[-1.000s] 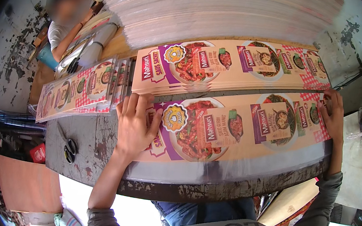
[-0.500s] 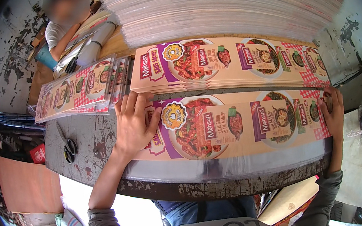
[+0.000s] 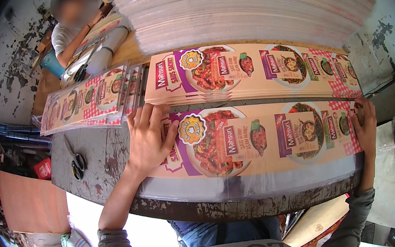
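A long printed cardboard panel (image 3: pixel 263 146) with food pictures lies in front of me in a clear plastic sleeve (image 3: pixel 243 193), which reaches past its near edge. My left hand (image 3: pixel 149 137) rests over the panel's left end, fingers stretched toward the far corner and thumb apart on the print. At the opposite end, my right hand (image 3: pixel 366 125) lies along the short edge, thumb on top and fingers extended. The undersides of both hands are hidden. Just beyond is a stack of matching panels (image 3: pixel 252 76), with no hand on it.
Scissors (image 3: pixel 76 163) lie on the worn dark table (image 3: pixel 100 156) at left, near more sleeved panels (image 3: pixel 87 97). A tall stack of sleeved sheets (image 3: pixel 240 15) stands at the back. Another person (image 3: pixel 70 34) sits at the far left beside a plastic roll (image 3: pixel 105 53).
The whole view has shifted slightly. My hands keep their places at the panel's two ends, and the panel stays put. At far left, the other person's arm has moved a little.
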The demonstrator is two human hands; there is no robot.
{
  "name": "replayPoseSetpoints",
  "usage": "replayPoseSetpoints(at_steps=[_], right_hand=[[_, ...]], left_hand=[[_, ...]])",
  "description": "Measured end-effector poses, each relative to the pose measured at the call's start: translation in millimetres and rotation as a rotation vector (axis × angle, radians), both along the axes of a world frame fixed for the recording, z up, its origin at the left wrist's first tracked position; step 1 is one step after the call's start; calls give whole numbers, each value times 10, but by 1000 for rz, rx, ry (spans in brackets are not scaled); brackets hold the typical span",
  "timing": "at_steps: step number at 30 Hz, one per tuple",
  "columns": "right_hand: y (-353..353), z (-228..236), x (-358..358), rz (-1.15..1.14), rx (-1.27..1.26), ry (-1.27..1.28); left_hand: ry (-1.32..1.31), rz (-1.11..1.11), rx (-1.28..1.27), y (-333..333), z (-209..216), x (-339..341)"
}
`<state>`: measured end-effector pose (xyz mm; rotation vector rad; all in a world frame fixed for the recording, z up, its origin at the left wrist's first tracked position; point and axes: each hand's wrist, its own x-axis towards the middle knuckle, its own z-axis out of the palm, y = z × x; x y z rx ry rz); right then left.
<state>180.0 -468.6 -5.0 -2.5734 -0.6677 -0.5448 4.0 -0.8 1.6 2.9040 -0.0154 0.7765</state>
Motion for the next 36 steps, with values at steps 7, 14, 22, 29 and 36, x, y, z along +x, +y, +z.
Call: replayPoseSetpoints(at_steps=[7,14,22,29,36], right_hand=[[6,22,7,4,-2,5],[7,22,-2,-14,-14,6],[23,17,3,-9,-7,-14],[13,18,14,-5,-23,-29],[32,15,0,-18,-2,-27]], left_hand=[[24,25,13,10,-5,-14],[18,24,22,6,-6,-7],[13,25,21,0,2,-7],[31,36,18,-11,20,-17],[27,32,30,8,-2,-15]])
